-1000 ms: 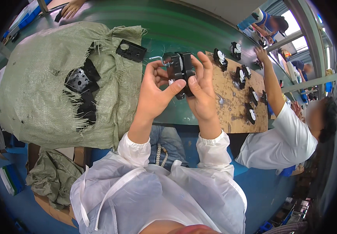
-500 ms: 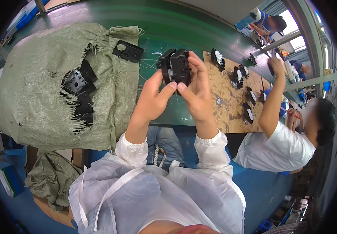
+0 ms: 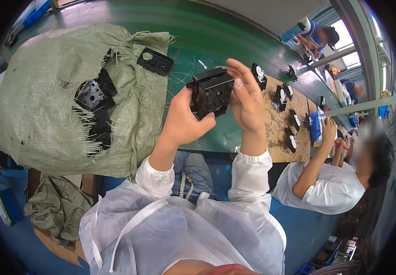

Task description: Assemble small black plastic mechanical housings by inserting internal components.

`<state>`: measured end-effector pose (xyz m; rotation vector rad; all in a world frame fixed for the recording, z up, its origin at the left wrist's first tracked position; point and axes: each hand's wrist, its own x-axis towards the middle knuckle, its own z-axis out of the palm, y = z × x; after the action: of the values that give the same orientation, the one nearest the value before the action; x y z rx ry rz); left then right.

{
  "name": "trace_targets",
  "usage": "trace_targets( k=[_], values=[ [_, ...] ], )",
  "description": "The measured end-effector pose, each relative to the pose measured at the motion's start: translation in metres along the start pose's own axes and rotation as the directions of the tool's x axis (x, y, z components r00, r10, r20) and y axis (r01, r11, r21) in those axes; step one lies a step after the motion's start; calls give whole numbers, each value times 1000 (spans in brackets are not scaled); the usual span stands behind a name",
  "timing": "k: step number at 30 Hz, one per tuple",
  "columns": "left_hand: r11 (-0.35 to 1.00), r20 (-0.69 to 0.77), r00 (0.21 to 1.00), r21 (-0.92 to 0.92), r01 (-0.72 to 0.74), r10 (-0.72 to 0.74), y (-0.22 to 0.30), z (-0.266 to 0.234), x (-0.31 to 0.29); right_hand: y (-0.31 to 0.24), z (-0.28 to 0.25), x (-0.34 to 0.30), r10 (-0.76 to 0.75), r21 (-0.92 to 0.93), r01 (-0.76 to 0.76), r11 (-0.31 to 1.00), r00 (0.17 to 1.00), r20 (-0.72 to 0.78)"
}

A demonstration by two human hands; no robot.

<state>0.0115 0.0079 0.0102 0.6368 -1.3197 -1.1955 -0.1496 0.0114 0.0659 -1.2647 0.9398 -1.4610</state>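
A boxy black plastic housing (image 3: 214, 91) is held above the green bench, gripped along its left side by my left hand (image 3: 184, 120), whose thumb presses its lower edge. Its front face is tilted and shows small holes and moulded ridges. My right hand (image 3: 248, 101) is beside the right end of the housing, fingers stretched out and apart; whether a fingertip touches it I cannot tell. A flat black plastic plate (image 3: 155, 61) with a round hole lies at the edge of the woven sack, left of the housing.
A large green woven sack (image 3: 60, 87), torn open, shows more black plastic parts (image 3: 98, 94). Right of my hands, several black-and-white assemblies (image 3: 280, 97) stand on a brown board (image 3: 276, 137). A co-worker in white (image 3: 331, 183) sits at the right, near a blue bin (image 3: 316, 126).
The housing has turned and tilted in my left hand. My right hand has loosened from it and moved slightly right. The co-worker's raised arm has come down toward the blue bin.
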Motion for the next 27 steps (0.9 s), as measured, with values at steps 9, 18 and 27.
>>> trace_targets(
  k=[9, 18, 27],
  values=[
    [996, 65, 998, 84, -15, 10, 13, 1, 2, -6, -9, 3, 48, -19, -46, 999, 988, 148],
    [991, 88, 995, 125, -56, 45, 5, -8, 6, -5, -6, 11, 39, -117, -18, 993, 983, 178],
    [993, -274, 955, 69, -97, 112, -17, 1, 20, 22, -28, 138, 227, -111, -223, 969, 974, 24]
  ],
)
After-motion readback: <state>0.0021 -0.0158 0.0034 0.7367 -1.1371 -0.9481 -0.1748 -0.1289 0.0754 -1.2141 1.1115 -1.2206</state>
